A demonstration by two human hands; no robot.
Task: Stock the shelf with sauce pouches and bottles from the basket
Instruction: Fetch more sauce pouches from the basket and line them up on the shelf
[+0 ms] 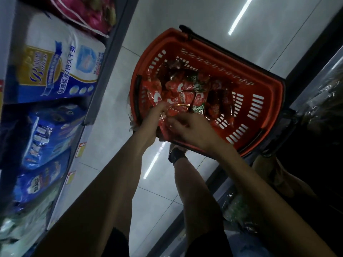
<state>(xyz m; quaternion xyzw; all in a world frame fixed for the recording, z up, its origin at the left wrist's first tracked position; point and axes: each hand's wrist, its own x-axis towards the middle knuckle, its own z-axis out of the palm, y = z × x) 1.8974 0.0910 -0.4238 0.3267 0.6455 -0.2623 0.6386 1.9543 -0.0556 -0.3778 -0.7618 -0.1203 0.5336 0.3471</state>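
Note:
An orange plastic basket (259, 115) with slotted walls sits on the floor in front of me. Several red sauce pouches (178, 89) lie heaped inside it, and a dark red bottle (216, 104) lies among them on the right. Both my hands reach into the near corner of the basket. My left hand (150, 125) grips a red pouch (166, 123) from the left side. My right hand (191, 128) pinches the same pouch from the right, fingers curled on its edge. Part of that pouch is hidden by my fingers.
A shelf unit (109, 58) runs along the left, holding white and blue soft packs (61, 65) and a pink pack above. Yellow price tags sit on its edge. Pale glossy floor tiles (157, 191) lie below. My legs and one dark shoe (175, 154) stand near the basket. Dark fixtures fill the right side.

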